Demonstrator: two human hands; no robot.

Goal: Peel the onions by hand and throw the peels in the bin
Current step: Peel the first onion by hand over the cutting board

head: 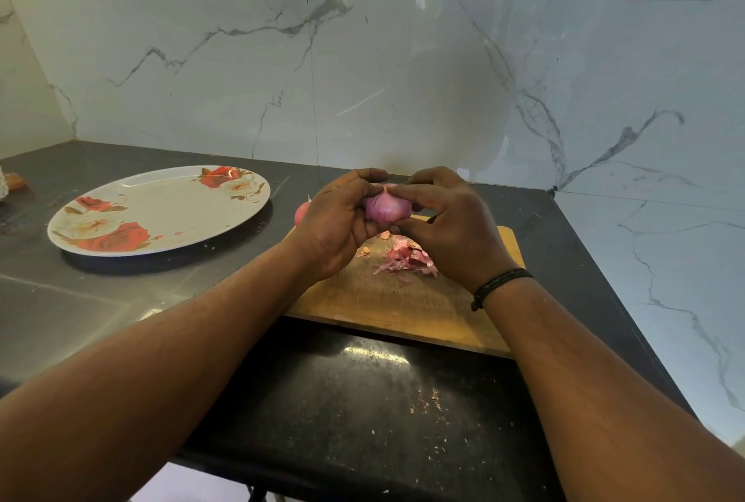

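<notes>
While gripped between both hands at the centre of the frame, above the far edge of the wooden board (403, 300): one purple onion (386, 208), partly stripped, pale flesh showing. Left hand (336, 219) curled round its left side, thumb across the top. Right hand (451, 225) curled round the right side, fingertips pinching at the tip, apparently on a flap of skin, though too small to confirm. Just below the hands, on the board: a loose heap of peels (405, 257). Behind the left hand, half hidden: a second onion (301, 213), still reddish, probably unpeeled. Left of centre: a flowered plate (161, 211) on the dark counter (100, 300). No bin anywhere in view.

Likely trouble from here: papery skin tearing short under a hasty pull, leaving strips stuck near the root. Slick flesh under a tight squeeze, so possibly a slip out of the grasp and a roll off the counter's near edge. Light peels scattering when gathered up for a bin somewhere out of frame.
</notes>
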